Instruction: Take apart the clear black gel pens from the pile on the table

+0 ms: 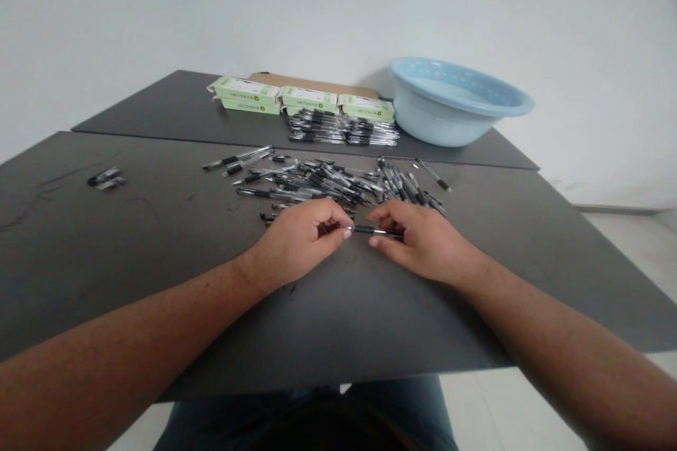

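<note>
My left hand (304, 238) is closed, its thumb and forefinger pinching one end of a black-and-clear gel pen (364, 230). The pen lies level, just above the near part of the table. Its other end runs into my right hand (426, 238), whose curled fingers hide that end. The right thumb and forefinger stand apart on either side of the pen. Right behind both hands spreads a loose pile of similar pens (328, 180), with more pens (405, 183) at its right side.
Neatly laid pens (343, 130) sit in front of green-and-white boxes (251, 95) at the back of the dark table (338, 324). A light-blue basin (444, 116) stands at the back right. Small black-and-clear pieces (107, 178) lie at left. A seam crosses the tabletop.
</note>
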Demonstrator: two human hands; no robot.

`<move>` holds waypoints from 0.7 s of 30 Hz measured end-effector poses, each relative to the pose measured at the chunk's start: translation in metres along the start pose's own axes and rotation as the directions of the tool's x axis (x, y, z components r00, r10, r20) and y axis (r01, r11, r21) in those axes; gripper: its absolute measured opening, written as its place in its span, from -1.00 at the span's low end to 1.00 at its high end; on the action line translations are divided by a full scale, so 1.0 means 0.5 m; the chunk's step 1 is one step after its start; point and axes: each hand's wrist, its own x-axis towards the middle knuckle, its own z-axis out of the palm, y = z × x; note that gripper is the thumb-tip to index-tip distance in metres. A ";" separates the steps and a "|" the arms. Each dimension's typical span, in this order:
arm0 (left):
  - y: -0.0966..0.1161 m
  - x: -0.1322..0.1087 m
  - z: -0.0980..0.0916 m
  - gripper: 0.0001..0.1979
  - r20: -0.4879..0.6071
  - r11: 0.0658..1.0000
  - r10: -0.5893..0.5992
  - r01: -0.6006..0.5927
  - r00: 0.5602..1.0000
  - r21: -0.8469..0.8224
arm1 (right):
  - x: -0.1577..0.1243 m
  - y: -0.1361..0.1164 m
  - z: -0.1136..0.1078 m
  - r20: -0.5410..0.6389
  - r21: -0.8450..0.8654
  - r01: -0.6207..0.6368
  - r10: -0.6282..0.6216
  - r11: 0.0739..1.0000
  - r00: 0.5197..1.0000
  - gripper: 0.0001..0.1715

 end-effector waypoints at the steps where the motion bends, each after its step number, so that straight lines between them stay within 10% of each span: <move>1: 0.000 0.000 0.000 -0.94 -0.002 1.000 0.005 -0.005 1.000 -0.003 | 0.000 0.001 0.001 -0.004 -0.004 -0.005 0.005 1.000 1.000 -0.76; 21: -0.004 -0.001 0.001 -0.93 -0.023 1.000 0.022 -0.022 0.999 0.002 | 0.002 0.002 0.001 0.025 0.041 -0.016 0.015 0.999 1.000 -0.84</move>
